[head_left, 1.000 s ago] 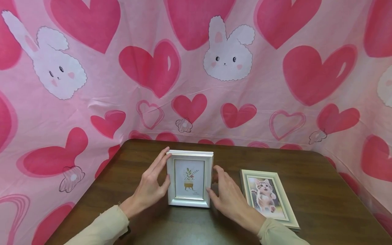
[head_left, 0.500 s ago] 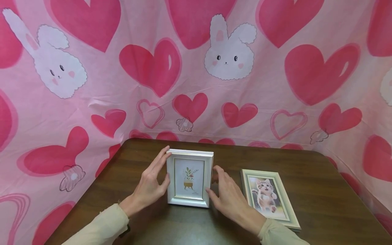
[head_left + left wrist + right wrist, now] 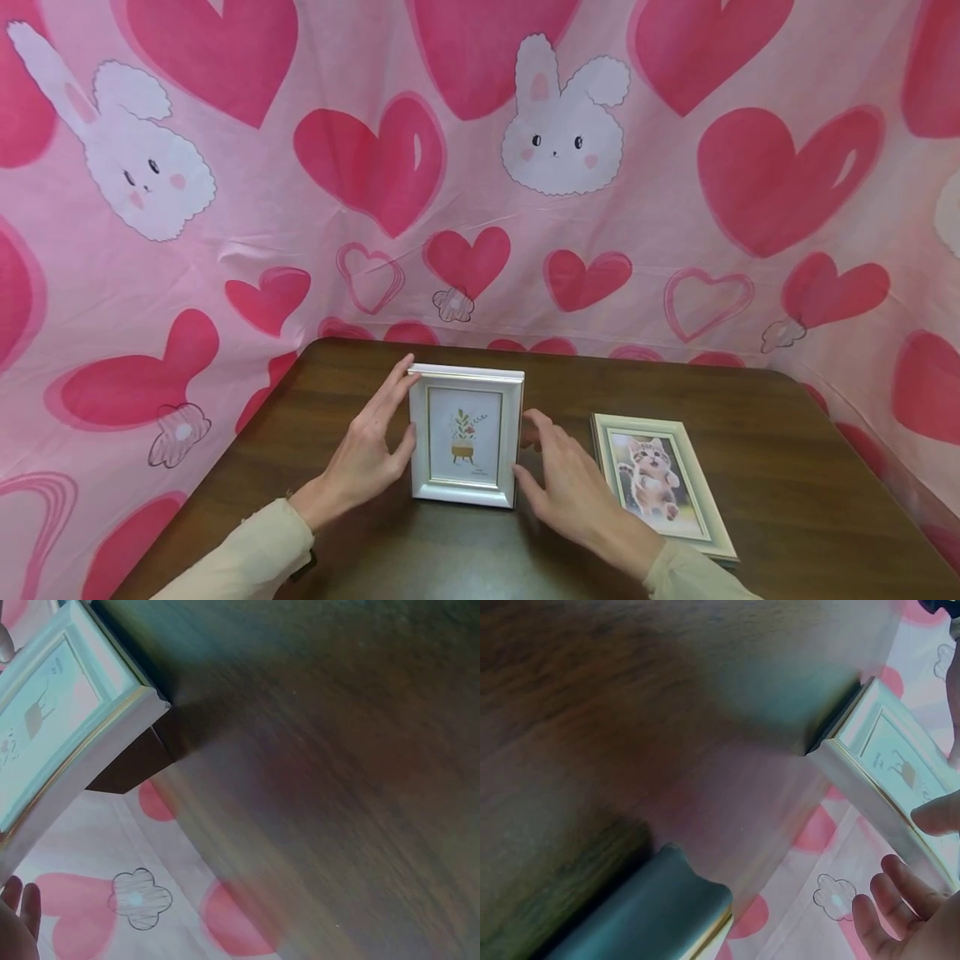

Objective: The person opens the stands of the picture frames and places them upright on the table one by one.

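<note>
So there's a small white picture frame (image 3: 466,436) standing upright on the dark wood surface (image 3: 750,500), roughly in the middle and a bit toward the back edge, with a little print of a potted plant in it. The left hand (image 3: 369,454) is up against the frame's left side, fingers (image 3: 392,390) straight and reaching to the top left corner, thumb by the left edge lower down; from the head view it looks like it's touching, not curled round anything. The right hand (image 3: 567,483) is just beside the frame's right edge, fingers relaxed and spread, and there seems to be a sliver of gap between it and the frame, though I can't tell for sure whether a fingertip is on it. Neither hand is gripping anything. The right wrist view shows the same frame (image 3: 885,761) at an angle with the fingertips (image 3: 889,896) near its edge, loose and holding nothing. The left wrist view is blurry but you can make out the frame's corner (image 3: 82,727) and its brown back. Off to the right, lying flat on the surface, is a second frame (image 3: 660,483) with a kitten photo, just past the right hand. Behind it all hangs a pink cloth (image 3: 225,208) with red hearts and white bunnies. Both arms wear cream sleeves (image 3: 255,554).
</note>
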Available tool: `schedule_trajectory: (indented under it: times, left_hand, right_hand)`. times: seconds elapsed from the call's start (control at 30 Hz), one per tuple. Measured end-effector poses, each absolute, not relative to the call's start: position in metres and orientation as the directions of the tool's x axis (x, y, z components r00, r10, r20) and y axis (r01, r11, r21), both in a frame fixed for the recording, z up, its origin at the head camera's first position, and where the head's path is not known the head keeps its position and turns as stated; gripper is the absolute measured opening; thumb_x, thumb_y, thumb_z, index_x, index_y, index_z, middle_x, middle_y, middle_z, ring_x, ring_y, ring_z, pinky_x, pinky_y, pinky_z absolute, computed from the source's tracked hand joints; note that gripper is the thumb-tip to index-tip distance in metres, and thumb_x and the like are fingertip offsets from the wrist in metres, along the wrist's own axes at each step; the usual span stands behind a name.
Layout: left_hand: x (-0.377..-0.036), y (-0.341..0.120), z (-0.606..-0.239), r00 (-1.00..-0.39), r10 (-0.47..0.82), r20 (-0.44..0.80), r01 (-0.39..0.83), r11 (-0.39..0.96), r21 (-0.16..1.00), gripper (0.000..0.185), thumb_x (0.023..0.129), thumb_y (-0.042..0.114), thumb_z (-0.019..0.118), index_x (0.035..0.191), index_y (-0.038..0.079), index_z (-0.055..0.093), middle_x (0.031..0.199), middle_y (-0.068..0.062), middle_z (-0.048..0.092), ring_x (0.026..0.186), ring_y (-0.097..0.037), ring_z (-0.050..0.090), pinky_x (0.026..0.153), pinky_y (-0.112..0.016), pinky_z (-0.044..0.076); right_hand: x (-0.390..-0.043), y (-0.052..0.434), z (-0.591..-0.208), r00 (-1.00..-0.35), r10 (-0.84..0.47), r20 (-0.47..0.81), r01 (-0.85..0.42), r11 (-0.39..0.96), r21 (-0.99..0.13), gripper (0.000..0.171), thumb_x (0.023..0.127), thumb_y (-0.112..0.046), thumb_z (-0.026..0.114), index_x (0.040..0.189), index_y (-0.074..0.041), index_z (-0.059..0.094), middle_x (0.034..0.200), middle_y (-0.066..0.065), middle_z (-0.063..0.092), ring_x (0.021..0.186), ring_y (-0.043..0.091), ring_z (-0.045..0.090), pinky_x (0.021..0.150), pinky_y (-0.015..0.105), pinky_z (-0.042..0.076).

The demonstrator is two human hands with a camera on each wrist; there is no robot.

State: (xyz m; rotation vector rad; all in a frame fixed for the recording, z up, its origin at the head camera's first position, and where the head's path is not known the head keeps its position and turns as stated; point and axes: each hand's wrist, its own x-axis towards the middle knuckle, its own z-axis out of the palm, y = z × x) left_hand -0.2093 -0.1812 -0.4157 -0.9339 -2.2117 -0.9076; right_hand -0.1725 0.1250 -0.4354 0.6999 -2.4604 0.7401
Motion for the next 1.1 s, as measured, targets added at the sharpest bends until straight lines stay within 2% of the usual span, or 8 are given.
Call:
schedule_trajectory:
  times: [0.1,0.27,0.47,0.63,0.8,0.97,1.1]
  left_hand:
    - [-0.208,-0.181,-0.416,-0.611,0.365,0.703,0.749,0.553,0.363,0.093,0.082,-0.007,0.08,0.163,0.01,0.037,0.173,-0.009,0.025,0.151,-0.031,0.039,0.115,-0.043,0.037]
    - [-0.203,-0.18,-0.41,-0.619,0.258,0.741,0.713,0.58,0.394,0.086,0.087,0.0,0.076,0.163,0.012,0.038,0.174,-0.007,0.023,0.152,-0.031,0.035,0.112,-0.062,0.038]
    - [-0.198,-0.171,-0.391,-0.514,0.153,0.844,0.758,0.543,0.362,0.071,0.086,0.004,0.071,0.154,0.006,0.05,0.17,-0.013,0.031,0.142,-0.035,0.045,0.113,-0.067,0.03]
    - [-0.19,-0.157,-0.376,-0.422,0.132,0.897,0.809,0.501,0.306,0.059,0.085,0.005,0.067,0.143,0.001,0.06,0.164,-0.016,0.042,0.139,-0.036,0.049,0.114,-0.057,0.028]
    - [-0.181,-0.142,-0.368,-0.328,0.157,0.932,0.872,0.429,0.235,0.036,0.09,0.003,0.065,0.125,-0.003,0.07,0.139,-0.021,0.063,0.128,-0.038,0.057,0.113,-0.041,0.034]
    - [-0.171,-0.127,-0.366,-0.32,0.191,0.928,0.903,0.358,0.237,0.024,0.095,0.005,0.064,0.117,-0.002,0.071,0.121,-0.017,0.068,0.114,-0.032,0.062,0.106,-0.027,0.043]
    - [-0.163,-0.116,-0.367,-0.291,0.247,0.924,0.929,0.302,0.211,0.016,0.1,0.007,0.062,0.112,0.001,0.07,0.115,-0.013,0.067,0.106,-0.028,0.063,0.1,-0.024,0.048]
  right_hand:
    - [-0.169,0.127,-0.434,-0.754,-0.329,0.569,-0.586,0.728,-0.356,0.073,0.085,-0.02,0.087,0.145,-0.003,0.048,0.108,-0.003,0.071,0.094,0.016,0.065,0.083,0.042,0.053]
    - [-0.162,0.132,-0.433,-0.75,-0.337,0.569,-0.59,0.729,-0.346,0.072,0.085,-0.018,0.086,0.145,-0.005,0.048,0.108,-0.002,0.069,0.093,0.02,0.065,0.082,0.043,0.053]
    - [-0.155,0.139,-0.432,-0.74,-0.329,0.586,-0.59,0.736,-0.332,0.073,0.084,-0.018,0.086,0.145,-0.006,0.049,0.108,-0.004,0.069,0.096,0.018,0.066,0.082,0.043,0.054]
    - [-0.152,0.145,-0.43,-0.704,-0.337,0.625,-0.618,0.723,-0.307,0.071,0.083,-0.016,0.086,0.143,-0.008,0.05,0.107,-0.005,0.068,0.097,0.015,0.065,0.081,0.041,0.054]
    - [-0.148,0.15,-0.425,-0.686,-0.343,0.642,-0.632,0.718,-0.292,0.069,0.083,-0.016,0.086,0.142,-0.006,0.051,0.108,-0.005,0.068,0.098,0.014,0.065,0.08,0.04,0.054]
    - [-0.143,0.152,-0.42,-0.684,-0.332,0.65,-0.629,0.719,-0.295,0.067,0.082,-0.014,0.087,0.14,-0.006,0.054,0.108,-0.005,0.069,0.098,0.013,0.065,0.08,0.037,0.054]
    - [-0.14,0.151,-0.418,-0.685,-0.339,0.645,-0.637,0.708,-0.305,0.067,0.083,-0.015,0.086,0.141,-0.008,0.053,0.109,-0.006,0.068,0.1,0.012,0.065,0.082,0.037,0.055]
